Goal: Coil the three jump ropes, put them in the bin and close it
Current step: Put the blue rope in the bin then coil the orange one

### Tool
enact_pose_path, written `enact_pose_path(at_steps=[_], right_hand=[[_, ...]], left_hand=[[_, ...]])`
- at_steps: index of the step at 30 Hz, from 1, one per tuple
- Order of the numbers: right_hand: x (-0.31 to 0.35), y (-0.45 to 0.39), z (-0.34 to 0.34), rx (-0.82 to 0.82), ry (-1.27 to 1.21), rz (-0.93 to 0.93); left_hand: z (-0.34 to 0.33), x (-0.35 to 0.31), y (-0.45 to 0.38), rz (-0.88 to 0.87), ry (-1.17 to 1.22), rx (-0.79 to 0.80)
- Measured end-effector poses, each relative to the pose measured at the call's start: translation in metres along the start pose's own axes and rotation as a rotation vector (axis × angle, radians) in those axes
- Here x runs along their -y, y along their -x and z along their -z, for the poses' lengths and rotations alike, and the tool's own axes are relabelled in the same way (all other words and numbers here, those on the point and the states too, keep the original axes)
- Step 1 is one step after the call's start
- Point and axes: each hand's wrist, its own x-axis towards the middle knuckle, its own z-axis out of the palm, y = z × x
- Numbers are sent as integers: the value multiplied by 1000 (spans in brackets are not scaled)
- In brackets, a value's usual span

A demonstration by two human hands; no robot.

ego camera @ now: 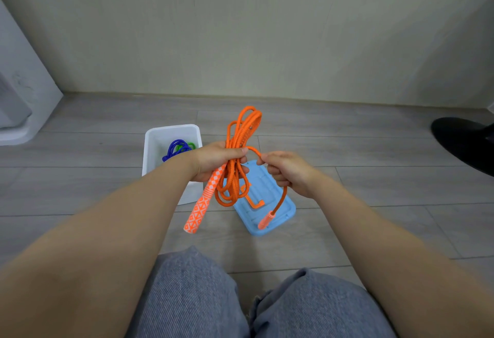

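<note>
I'm finishing the third coil: my left hand (217, 159) grips the orange rope (242, 134) bundle and one handle, just right of the bin (153, 139), which holds the blue and green ropes. My right hand (287, 171) pinches the loose tail, which I judge needs wrapping next. The lid (280, 209) lies below.

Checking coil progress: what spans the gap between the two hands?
In the head view, a short arc of the orange rope bridges it, from the bundle gripped by the left hand to the right hand, which pinches it.
</note>
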Motion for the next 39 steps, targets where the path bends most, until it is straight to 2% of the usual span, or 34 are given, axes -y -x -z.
enact_pose_path(at_steps=[7,16,19,22,26,28,30,32,35,37,39], right_hand=[[7,5,-1,-54,182,-41],[7,1,-5,-87,167,-7],[3,2,-4,-18,150,-14],[-7,4,4,81,85,-65],[-26,12,25,208,-106,-199],[-32,16,32,267,-167,-272],[-37,16,31,316,-90,-363],[-38,10,23,360,71,-407],[-17,10,15,447,158,-273],[1,8,13,445,227,-182],[10,0,12,366,353,-240]], left_hand=[[-5,-1,0,15,-56,20],[-7,5,-3,67,-265,54],[-4,6,-3,48,-261,34],[1,5,0,-26,-122,-29],[15,-6,3,-161,320,-124],[18,-10,8,-145,426,-53],[11,-15,15,-35,417,131],[-8,-25,22,97,305,379],[-48,-30,26,308,-133,716],[-67,-14,23,457,-503,813],[-72,10,16,524,-912,809]])
